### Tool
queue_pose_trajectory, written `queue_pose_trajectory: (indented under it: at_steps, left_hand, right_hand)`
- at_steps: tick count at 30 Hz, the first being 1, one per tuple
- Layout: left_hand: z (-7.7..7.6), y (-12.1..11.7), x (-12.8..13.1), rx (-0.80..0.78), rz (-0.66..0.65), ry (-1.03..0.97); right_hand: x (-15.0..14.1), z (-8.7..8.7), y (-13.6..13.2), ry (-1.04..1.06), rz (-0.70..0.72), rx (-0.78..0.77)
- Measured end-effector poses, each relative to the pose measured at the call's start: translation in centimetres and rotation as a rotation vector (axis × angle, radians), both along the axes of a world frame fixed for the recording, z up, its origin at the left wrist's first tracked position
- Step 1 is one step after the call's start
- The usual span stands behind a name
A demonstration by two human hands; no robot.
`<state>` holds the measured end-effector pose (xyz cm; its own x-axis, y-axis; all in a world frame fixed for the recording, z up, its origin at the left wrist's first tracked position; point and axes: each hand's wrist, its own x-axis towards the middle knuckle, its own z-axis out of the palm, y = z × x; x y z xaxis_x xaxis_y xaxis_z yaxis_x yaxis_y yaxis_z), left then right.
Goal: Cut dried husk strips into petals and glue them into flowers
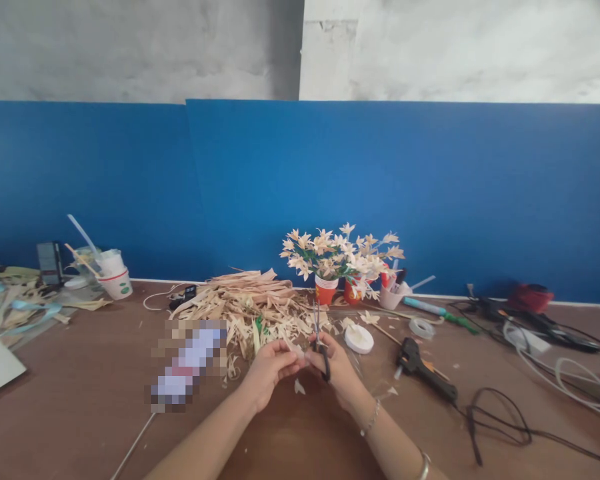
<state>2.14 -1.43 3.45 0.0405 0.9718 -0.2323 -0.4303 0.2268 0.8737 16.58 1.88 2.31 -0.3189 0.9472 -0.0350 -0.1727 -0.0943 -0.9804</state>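
Observation:
My left hand point(271, 368) is closed in a pinch on a small pale strip of dried leaf point(294, 348) over the brown table point(80, 393). My right hand point(336, 368) is closed through the black handles of a pair of scissors point(319, 333), whose blades point up and away, right beside the strip. A small pale offcut point(299, 387) lies on the table just below the hands. Behind them is a heap of dried leaf strips point(250, 303).
Red cups of pale handmade flowers point(343, 257) stand at the back centre. A white tape roll point(359, 338), a black glue gun point(423, 370) and tangled cables point(530, 373) lie to the right. Paper cups point(115, 277) and scraps are at the left, with a pixelated patch point(190, 363).

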Motion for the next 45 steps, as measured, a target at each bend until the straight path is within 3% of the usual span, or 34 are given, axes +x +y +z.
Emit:
queue_pose_trajectory:
  at_steps: [5,10,14,18,23,34,45]
  left_hand:
    - [0.0,0.1,-0.2,0.063,0.030,0.200]
    - [0.0,0.2,-0.3,0.102,0.008,0.275]
    - [0.0,0.5,-0.8,0.107,0.164,0.267]
    - [-0.3,1.1,-1.6,0.137,0.328,0.212]
    - [-0.8,1.4,-2.0,0.140,0.391,0.232]
    - [-0.7,1.1,-1.5,0.146,0.368,0.204]
    - [-0.5,1.1,-1.6,0.145,0.360,0.153]
  right_hand:
    - [-0.1,-0.2,0.0,0.013,0.028,-0.005]
    - [0.0,-0.1,0.0,0.039,0.032,-0.037]
    - [0.3,0.1,0.0,-0.076,0.086,0.022]
    - [0.5,0.1,-0.1,-0.219,0.257,0.036]
    - [0.1,0.0,-0.6,-0.261,0.403,0.029]
    - [-0.4,-1.3,-0.4,-0.229,0.346,0.052]
    - [-0.7,-0.5,-0.8,-0.209,0.270,0.018]
